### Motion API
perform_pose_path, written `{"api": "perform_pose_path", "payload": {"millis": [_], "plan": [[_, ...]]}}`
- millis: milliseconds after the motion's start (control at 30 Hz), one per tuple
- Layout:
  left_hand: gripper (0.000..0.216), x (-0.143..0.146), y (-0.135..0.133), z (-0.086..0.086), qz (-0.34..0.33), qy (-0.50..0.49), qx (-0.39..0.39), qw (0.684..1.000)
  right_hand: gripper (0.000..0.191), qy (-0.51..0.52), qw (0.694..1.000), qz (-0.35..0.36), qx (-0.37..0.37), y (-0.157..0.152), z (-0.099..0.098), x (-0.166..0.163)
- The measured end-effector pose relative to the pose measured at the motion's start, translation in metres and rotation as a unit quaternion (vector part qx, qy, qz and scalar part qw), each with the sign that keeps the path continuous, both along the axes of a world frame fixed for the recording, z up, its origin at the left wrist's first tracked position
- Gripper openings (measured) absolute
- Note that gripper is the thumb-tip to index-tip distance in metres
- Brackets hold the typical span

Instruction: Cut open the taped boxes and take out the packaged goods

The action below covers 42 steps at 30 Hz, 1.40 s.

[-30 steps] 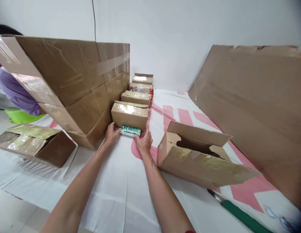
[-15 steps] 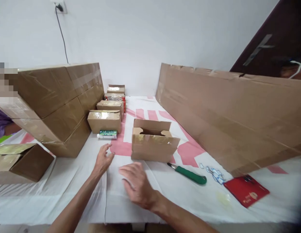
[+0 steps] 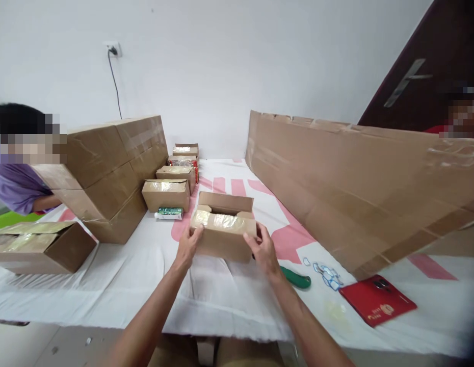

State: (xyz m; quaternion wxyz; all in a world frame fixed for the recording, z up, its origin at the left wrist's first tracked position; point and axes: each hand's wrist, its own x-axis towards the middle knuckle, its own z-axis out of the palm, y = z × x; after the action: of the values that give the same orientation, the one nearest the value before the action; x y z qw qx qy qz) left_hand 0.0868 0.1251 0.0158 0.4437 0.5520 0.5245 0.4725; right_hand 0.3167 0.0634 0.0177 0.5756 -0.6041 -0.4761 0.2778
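A small cardboard box [image 3: 224, 242] with its top flaps raised stands in front of me, shiny tape along its front flap. My left hand [image 3: 190, 243] grips its left end, thumb on the front face. On the right end my right hand [image 3: 263, 247] is closed, thumb at the front and fingers round the side. What lies inside the box cannot be made out. A green-handled knife [image 3: 297, 278] lies to the right, its blade end hidden behind my right hand. Left of the box is a green-and-white toothpaste tube [image 3: 169, 213].
Several small boxes [image 3: 166, 194] stand in a row at the left, before stacked large cartons [image 3: 107, 188]. A long cardboard panel [image 3: 359, 188] borders the right. A red phone [image 3: 378, 300] and blue-edged scraps [image 3: 328, 276] lie at right. Another taped box [image 3: 42, 247] is far left, near a person in purple [image 3: 19, 178].
Both hands have moved from the cloth to the open box and taken hold of its two ends. The camera view has shifted, and more of the person at the left shows.
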Motion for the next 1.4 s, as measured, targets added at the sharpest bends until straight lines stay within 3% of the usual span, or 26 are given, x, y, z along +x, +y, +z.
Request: {"api": "perform_pose_path", "payload": {"millis": [167, 300, 467, 600, 700, 767, 900, 1067, 1133, 1200, 1400], "plan": [[0.053, -0.058, -0.085, 0.002, 0.066, -0.004, 0.014, 0.998, 0.054, -0.104, 0.992, 0.063, 0.043, -0.061, -0.022, -0.024], [0.056, -0.077, -0.128, -0.006, 0.087, -0.012, -0.035, 0.996, 0.062, -0.152, 0.983, 0.07, 0.071, -0.063, -0.027, -0.025], [0.063, -0.073, -0.128, -0.013, 0.087, -0.017, -0.029, 0.996, 0.08, -0.119, 0.985, 0.094, 0.084, -0.015, 0.008, -0.031], [0.067, -0.075, -0.124, -0.018, 0.089, -0.029, -0.027, 0.995, 0.055, -0.157, 0.964, 0.193, 0.09, -0.009, 0.026, -0.032], [0.068, -0.076, -0.125, -0.025, 0.093, -0.036, -0.03, 0.995, 0.046, -0.259, 0.933, 0.222, 0.117, -0.028, 0.014, -0.028], [0.068, -0.076, -0.128, -0.028, 0.095, -0.038, -0.031, 0.994, 0.055, -0.285, 0.926, 0.219, 0.114, -0.042, 0.0, -0.023], [0.068, -0.078, -0.133, -0.029, 0.082, -0.025, -0.045, 0.995, 0.085, -0.247, 0.942, 0.218, 0.057, -0.056, -0.024, -0.008], [0.063, -0.079, -0.134, -0.028, 0.056, -0.014, -0.044, 0.997, 0.076, -0.169, 0.957, 0.237, 0.005, -0.054, -0.037, -0.01], [0.062, -0.082, -0.128, -0.024, 0.065, -0.02, -0.041, 0.997, 0.074, -0.16, 0.96, 0.231, 0.013, -0.049, -0.03, -0.018], [0.062, -0.087, -0.118, -0.011, 0.08, -0.028, -0.019, 0.996, 0.074, -0.169, 0.959, 0.226, 0.037, -0.04, -0.009, -0.028], [0.053, -0.123, -0.082, 0.07, 0.135, -0.064, 0.178, 0.973, 0.079, -0.18, 0.926, 0.245, 0.225, 0.006, 0.091, -0.064]]}}
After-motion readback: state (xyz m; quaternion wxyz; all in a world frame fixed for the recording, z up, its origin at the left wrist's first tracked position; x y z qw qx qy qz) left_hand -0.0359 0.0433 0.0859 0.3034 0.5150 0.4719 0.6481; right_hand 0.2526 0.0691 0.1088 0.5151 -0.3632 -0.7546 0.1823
